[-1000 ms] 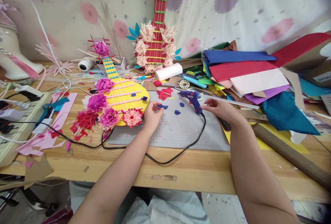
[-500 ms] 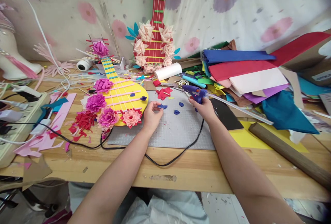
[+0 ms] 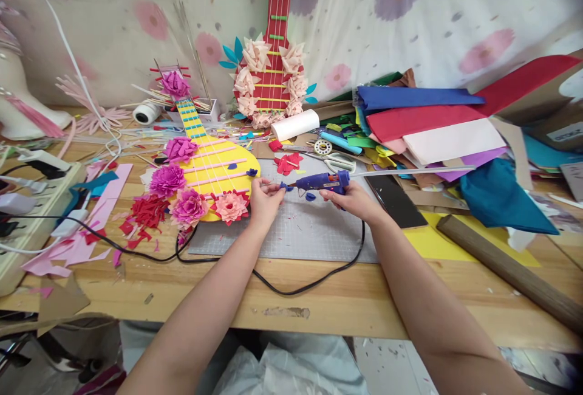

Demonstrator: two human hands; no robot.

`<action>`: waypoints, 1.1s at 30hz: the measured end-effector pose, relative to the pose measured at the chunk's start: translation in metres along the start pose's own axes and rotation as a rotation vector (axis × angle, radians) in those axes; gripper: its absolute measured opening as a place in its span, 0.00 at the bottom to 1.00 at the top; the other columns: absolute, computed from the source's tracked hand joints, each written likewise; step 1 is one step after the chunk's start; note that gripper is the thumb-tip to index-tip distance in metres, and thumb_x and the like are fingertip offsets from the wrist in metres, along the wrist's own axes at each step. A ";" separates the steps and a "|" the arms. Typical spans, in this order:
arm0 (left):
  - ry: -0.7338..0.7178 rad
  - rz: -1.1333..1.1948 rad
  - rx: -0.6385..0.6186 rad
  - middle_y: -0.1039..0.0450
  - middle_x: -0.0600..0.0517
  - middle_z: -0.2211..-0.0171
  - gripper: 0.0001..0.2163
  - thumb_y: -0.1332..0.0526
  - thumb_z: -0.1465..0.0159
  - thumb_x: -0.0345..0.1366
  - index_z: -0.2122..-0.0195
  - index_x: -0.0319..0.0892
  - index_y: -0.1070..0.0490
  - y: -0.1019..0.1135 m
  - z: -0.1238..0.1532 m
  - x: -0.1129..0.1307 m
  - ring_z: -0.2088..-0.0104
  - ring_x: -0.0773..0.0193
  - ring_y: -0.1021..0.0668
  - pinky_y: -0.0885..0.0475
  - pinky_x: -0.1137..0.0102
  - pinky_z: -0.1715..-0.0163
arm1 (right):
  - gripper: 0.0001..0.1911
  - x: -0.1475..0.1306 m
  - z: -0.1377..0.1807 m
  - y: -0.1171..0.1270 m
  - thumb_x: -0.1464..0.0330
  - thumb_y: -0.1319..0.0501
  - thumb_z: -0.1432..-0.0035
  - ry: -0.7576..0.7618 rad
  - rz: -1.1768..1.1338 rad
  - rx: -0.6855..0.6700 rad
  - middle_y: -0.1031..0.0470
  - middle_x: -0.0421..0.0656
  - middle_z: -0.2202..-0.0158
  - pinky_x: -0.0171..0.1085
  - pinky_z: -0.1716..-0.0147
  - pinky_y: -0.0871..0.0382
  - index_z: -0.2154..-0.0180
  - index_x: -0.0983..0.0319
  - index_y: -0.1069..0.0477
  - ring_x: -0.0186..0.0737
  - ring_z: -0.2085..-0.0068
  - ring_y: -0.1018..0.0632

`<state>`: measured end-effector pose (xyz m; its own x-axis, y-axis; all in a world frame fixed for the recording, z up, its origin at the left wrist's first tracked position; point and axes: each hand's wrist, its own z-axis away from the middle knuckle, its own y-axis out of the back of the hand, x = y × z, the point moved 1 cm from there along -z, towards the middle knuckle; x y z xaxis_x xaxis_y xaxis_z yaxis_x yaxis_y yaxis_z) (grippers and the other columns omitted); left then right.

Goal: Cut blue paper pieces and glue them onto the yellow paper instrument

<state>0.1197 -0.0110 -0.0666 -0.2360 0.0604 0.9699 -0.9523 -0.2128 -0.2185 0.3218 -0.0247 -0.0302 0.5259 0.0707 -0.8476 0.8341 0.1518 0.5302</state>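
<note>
My right hand point(image 3: 348, 199) is wrapped round a blue hot glue gun point(image 3: 324, 182), with a long clear glue stick point(image 3: 419, 170) out of its back end. The gun's nozzle points left, at a small dark blue paper flower piece point(image 3: 286, 186) pinched in the fingertips of my left hand point(image 3: 266, 199). Whether the nozzle touches the paper is too small to tell. Below the gun, a loose blue petal point(image 3: 310, 197) lies on the grey cutting mat point(image 3: 291, 237). Close by my left hand is a yellow paper guitar point(image 3: 218, 167) decorated with pink and purple flowers.
The gun's black cord point(image 3: 291, 293) loops over the table's front. A phone point(image 3: 396, 200), scissors point(image 3: 339, 162) and piled coloured paper point(image 3: 423, 115) lie to the right. A red guitar point(image 3: 268, 79) stands at the back. Paper scraps and a power strip point(image 3: 40, 225) are left.
My right hand has turned the glue gun level and brought it left, its nozzle now at the blue paper piece. My left hand keeps its pinch, nearly unmoved.
</note>
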 end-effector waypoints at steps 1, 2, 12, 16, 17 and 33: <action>0.006 0.006 0.004 0.29 0.57 0.75 0.20 0.35 0.55 0.29 0.66 0.44 0.46 0.000 0.000 0.001 0.76 0.68 0.24 0.31 0.76 0.82 | 0.21 0.000 0.000 0.000 0.50 0.39 0.53 0.004 0.000 0.010 0.38 0.37 0.84 0.32 0.80 0.42 0.72 0.62 0.28 0.30 0.81 0.37; 0.011 0.012 0.007 0.29 0.57 0.75 0.20 0.35 0.55 0.29 0.66 0.44 0.46 -0.001 0.000 0.001 0.76 0.68 0.24 0.31 0.76 0.83 | 0.21 -0.001 0.000 0.000 0.50 0.39 0.53 0.002 -0.001 0.022 0.38 0.37 0.84 0.32 0.80 0.42 0.72 0.62 0.28 0.31 0.80 0.37; 0.020 0.063 0.024 0.29 0.57 0.75 0.22 0.34 0.56 0.30 0.65 0.44 0.48 -0.006 -0.002 -0.002 0.75 0.65 0.23 0.30 0.75 0.83 | 0.19 -0.002 0.001 0.000 0.51 0.38 0.53 -0.010 0.050 0.050 0.38 0.37 0.84 0.33 0.78 0.40 0.73 0.61 0.28 0.33 0.78 0.35; 0.016 0.067 0.017 0.29 0.57 0.74 0.23 0.34 0.56 0.32 0.65 0.44 0.47 -0.006 -0.002 -0.003 0.74 0.65 0.22 0.29 0.74 0.82 | 0.19 -0.001 0.001 0.001 0.50 0.39 0.53 -0.006 0.048 0.047 0.40 0.36 0.85 0.34 0.78 0.40 0.72 0.61 0.27 0.33 0.79 0.35; 0.017 0.068 0.016 0.29 0.57 0.74 0.23 0.33 0.56 0.32 0.65 0.44 0.47 -0.005 -0.002 -0.004 0.74 0.65 0.22 0.29 0.74 0.82 | 0.19 -0.001 0.001 0.001 0.50 0.39 0.53 -0.008 0.048 0.046 0.40 0.36 0.85 0.34 0.79 0.40 0.72 0.60 0.27 0.33 0.79 0.35; 0.015 0.058 0.009 0.29 0.56 0.74 0.23 0.33 0.56 0.32 0.64 0.44 0.46 -0.005 0.001 -0.002 0.73 0.64 0.22 0.28 0.73 0.81 | 0.19 -0.001 0.001 0.002 0.50 0.39 0.53 -0.015 0.052 0.046 0.39 0.38 0.85 0.35 0.77 0.38 0.71 0.60 0.27 0.36 0.76 0.32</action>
<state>0.1248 -0.0108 -0.0676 -0.2942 0.0623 0.9537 -0.9351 -0.2252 -0.2737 0.3227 -0.0253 -0.0284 0.5710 0.0628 -0.8186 0.8121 0.1028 0.5744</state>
